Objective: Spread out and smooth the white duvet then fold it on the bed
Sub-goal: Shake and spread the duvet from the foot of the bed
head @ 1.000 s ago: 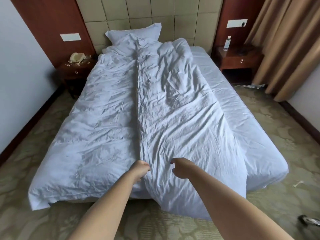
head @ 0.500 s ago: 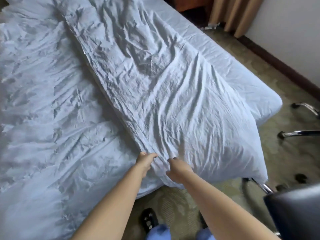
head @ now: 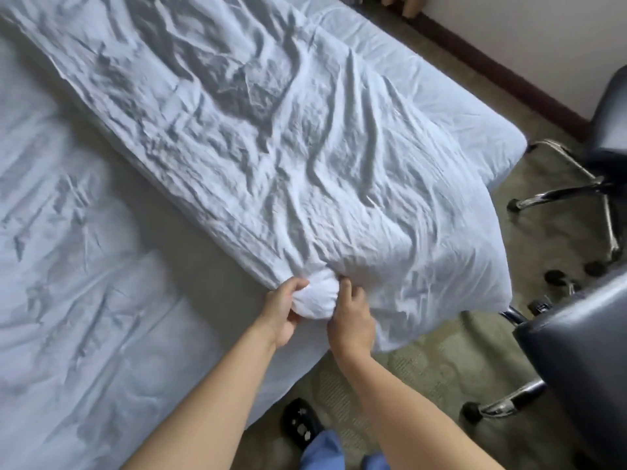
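The white duvet (head: pixel 271 147) lies wrinkled and folded lengthwise on the bed (head: pixel 441 106), its near end hanging over the foot at about 5 o'clock. The left hand (head: pixel 283 312) and right hand (head: pixel 353 317) each grip a bunched corner of it between them. Black office chairs (head: pixel 583 361) stand on the carpet (head: pixel 424 374) at 3 to 4 o'clock.
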Demonstrator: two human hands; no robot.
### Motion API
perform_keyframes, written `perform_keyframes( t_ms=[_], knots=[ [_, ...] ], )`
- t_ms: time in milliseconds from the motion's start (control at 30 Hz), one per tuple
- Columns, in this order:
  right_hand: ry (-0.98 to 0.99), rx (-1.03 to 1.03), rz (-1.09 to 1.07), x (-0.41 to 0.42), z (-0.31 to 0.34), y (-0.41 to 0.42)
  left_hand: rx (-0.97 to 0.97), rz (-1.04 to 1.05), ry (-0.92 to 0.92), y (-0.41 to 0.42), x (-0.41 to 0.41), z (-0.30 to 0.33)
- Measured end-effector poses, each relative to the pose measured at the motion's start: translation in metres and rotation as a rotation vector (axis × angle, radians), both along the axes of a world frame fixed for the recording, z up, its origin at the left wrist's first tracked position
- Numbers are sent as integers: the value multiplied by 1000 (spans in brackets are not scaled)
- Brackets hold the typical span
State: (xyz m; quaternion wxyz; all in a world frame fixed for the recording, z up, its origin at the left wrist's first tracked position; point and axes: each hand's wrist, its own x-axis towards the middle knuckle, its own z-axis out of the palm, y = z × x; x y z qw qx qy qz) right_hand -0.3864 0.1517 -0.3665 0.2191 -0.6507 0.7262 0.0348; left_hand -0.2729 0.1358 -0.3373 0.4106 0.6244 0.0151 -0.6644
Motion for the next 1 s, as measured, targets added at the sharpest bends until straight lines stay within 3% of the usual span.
perform_keyframes(
  t_ms=[133,233,333,433,533,633,700,767,900,1000],
  knots=[
    [-106,77,69,-1,42,4,-21,71,-117,5,12,30],
    [-241,244,132,5,67,22,48,137,-206,21,18,42],
    [-244,347,239,7,86,15,92,227,-249,39,22,48],
    [-220,320,309,3,98,7,16,266,-221,41,24,67],
    [-395,218,270,2,108,18,-114,318,-64,37,18,81],
    [-369,281,359,0,115,29,-98,274,-84,50,18,75],
    [-182,398,533,-3,108,38,0,212,-284,68,24,68],
    [-122,483,603,-3,106,45,114,89,-449,88,33,64],
    [-156,487,671,2,123,58,200,-141,-502,123,42,79],
    [-151,448,651,11,140,70,171,-167,-531,151,46,97]
  ],
)
